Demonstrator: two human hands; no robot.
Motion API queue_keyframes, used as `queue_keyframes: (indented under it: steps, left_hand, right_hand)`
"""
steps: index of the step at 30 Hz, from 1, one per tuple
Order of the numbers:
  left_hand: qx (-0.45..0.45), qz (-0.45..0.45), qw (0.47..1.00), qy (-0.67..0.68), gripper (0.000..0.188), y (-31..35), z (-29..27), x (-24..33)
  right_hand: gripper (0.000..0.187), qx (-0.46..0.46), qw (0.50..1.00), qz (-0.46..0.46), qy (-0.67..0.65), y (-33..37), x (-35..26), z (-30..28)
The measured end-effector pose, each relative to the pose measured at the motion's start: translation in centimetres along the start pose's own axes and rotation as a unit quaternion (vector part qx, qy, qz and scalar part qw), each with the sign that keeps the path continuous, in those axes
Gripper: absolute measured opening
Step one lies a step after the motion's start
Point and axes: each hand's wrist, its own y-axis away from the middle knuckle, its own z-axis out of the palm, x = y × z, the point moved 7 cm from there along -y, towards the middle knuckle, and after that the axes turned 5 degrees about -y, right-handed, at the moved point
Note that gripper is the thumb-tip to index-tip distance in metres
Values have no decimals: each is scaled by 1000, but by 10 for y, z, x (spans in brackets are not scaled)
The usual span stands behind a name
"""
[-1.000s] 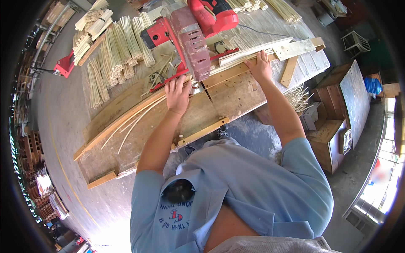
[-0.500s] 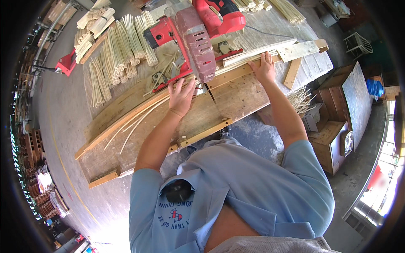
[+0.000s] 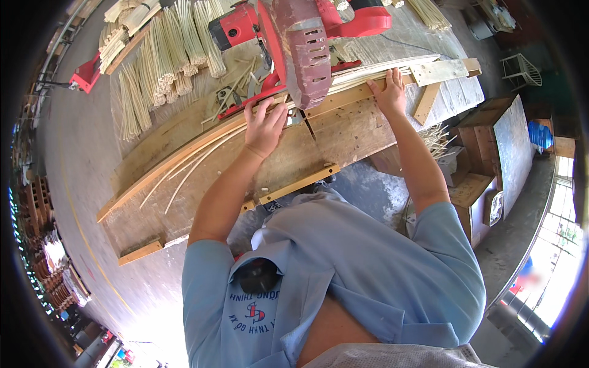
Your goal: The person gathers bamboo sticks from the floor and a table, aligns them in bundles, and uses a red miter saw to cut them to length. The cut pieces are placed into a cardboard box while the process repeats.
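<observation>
A bundle of thin pale rods [image 3: 205, 156] lies along a long wooden strip [image 3: 150, 179] on the workbench. My left hand [image 3: 265, 127] is closed on the rods, just left of the saw's dark red guard [image 3: 308, 58]. My right hand [image 3: 390, 97] grips the rods' other part against a wooden rail [image 3: 343, 98], its thumb and fingers somewhat apart. Between my hands stands the red chop saw [image 3: 362, 24], over a dark slot [image 3: 308, 127] in the bench. The guard hides part of the rods and most of the blade.
Tied bundles of pale rods [image 3: 175, 46] lie at the far left of the bench [image 3: 202, 211]. A wooden block [image 3: 299, 184] is fixed on the near edge. At right, a flat board [image 3: 439, 72] crosses the rail, and a box of offcuts [image 3: 437, 140] stands beyond the bench edge.
The saw head has shifted, its handle now further right and its guard larger in view. My right hand's fingers have spread a little. My left hand stays near the guard.
</observation>
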Motion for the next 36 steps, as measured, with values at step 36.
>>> queue_keyframes:
  steps: [36]
  left_hand:
    - [-7, 50, 999, 22, 23, 14, 11, -10]
  right_hand:
    - [85, 31, 998, -8, 59, 5, -14, -23]
